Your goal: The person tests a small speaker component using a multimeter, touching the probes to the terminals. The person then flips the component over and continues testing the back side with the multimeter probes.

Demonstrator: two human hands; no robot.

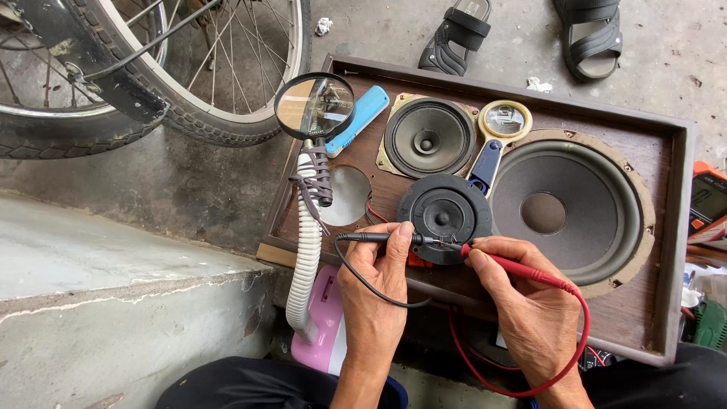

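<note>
- Head view looks down on a wooden speaker cabinet (651,318) lying face-up on a concrete floor, a small black tweeter (444,214) resting loose on its baffle
- left hand (376,284) is closed in a pinch on a black test probe (371,237), its tip at the tweeter's lower edge
- right hand (530,310) grips a red test probe (515,269) pen-fashion, its tip meeting the same spot; both leads trail back toward the person
- Probing looks under way: tweeter out of its round hole (347,195), midrange cone (429,138) and large grey woofer (569,212) sit in place
- Textures: ribbed white hose of a stand magnifier (314,106), glossy yellow-blue hand lens (501,129), knobbly bicycle tyre (219,129), dark sandals (530,38), orange multimeter (708,201) at the right edge
</note>
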